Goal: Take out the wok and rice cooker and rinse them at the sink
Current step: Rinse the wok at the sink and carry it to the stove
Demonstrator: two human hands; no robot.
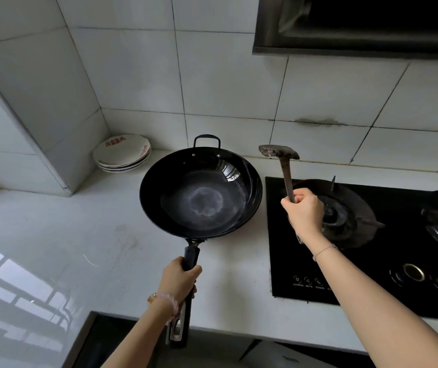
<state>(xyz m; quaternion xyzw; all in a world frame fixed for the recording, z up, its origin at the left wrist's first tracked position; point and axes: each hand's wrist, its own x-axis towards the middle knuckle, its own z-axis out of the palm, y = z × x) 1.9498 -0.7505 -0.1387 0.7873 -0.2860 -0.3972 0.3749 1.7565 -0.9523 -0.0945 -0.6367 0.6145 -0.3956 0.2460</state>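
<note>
The left hand (179,280) is closed around the long dark handle of the wok (200,192), and the black pan reaches away from that hand toward the wall, its round bowl above the white desk (53,235); whether it rests on the desk or is held just clear of it cannot be told. The bowl is empty, with a pale, cloudy ring at the bottom, and a small loop handle sits on the rim farthest from the hand. A beaded bracelet (163,301) circles the left wrist. The right hand (304,211) grips the shaft of a worn metal spatula (279,152), blade pointing up and away, just to the right of the wok's rim. A thin chain bracelet (324,251) lies on that wrist. Under and beyond the right hand lies a black glass gas stove (305,261) set into the desk, with one burner (345,208) right behind the hand, a second at the far right edge, and two round knobs (414,272) nearer the person. The desk is glossy and white, with faint smudges and a bright window reflection to the left of the left hand. Beyond the wok, in the corner, a stack of white plates (121,154) with red markings sits on the desk. The walls are large white tiles with dark grout lines, one seam stained above the stove. A dark range hood (345,35) hangs overhead on the right.
</note>
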